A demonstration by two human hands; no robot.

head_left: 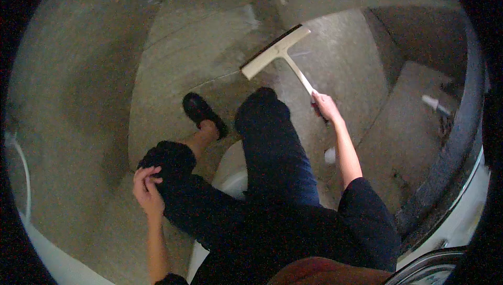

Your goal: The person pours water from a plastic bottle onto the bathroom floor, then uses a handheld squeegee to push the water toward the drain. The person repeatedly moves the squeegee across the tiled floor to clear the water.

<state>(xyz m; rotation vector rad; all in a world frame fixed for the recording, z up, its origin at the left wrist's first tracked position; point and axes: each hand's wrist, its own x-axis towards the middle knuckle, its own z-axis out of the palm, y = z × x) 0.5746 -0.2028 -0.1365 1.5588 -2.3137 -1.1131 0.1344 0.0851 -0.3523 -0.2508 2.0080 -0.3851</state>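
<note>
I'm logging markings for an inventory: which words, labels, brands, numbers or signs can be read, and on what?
None can be read.
The pale squeegee in the right hand shows no legible marking; the small white object at far right is too blurred to tell.

Strip (pixel 450 164): dk, curved
Tube (pixel 431 101): wht, nr, L of strip
Blob (pixel 330 155): wht, farther L
Seat (pixel 232 175): wht, farthest L

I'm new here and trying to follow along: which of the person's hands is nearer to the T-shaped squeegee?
Right. The right hand grips the squeegee by its handle; the left hand is well apart from it, at the left knee.
</note>
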